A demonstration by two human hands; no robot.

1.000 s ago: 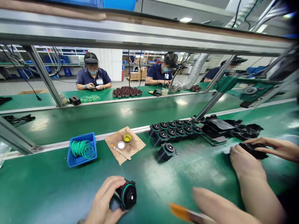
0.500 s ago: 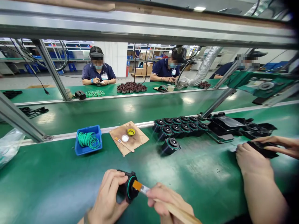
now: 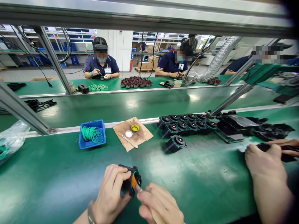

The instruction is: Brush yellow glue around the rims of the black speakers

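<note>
My left hand (image 3: 112, 189) is closed around a black motor-like housing (image 3: 128, 186), tilted so its round end faces right. A green rubber ring (image 3: 135, 173) runs around that end. In my right hand (image 3: 161, 203) is a flat paintbrush (image 3: 134, 182) with orange bristles and a wooden handle. The bristles touch the housing beside the ring. Ahead, a similar black housing (image 3: 175, 144) stands upright by itself, in front of several more housings (image 3: 187, 126) set in rows.
A blue bin (image 3: 92, 144) holds green rings. Beside it, stained cardboard (image 3: 144, 136) bears a yellow cap (image 3: 135, 128), a white lid (image 3: 128, 134) and another brush (image 3: 128, 140). At right, a co-worker's hands (image 3: 266, 165) handle a black part. Metal posts (image 3: 56, 59) frame the bench.
The brush has moved left and lower in the picture along the ring, with my right hand closer to my left. The view has shifted, so the bench things appear farther right.
</note>
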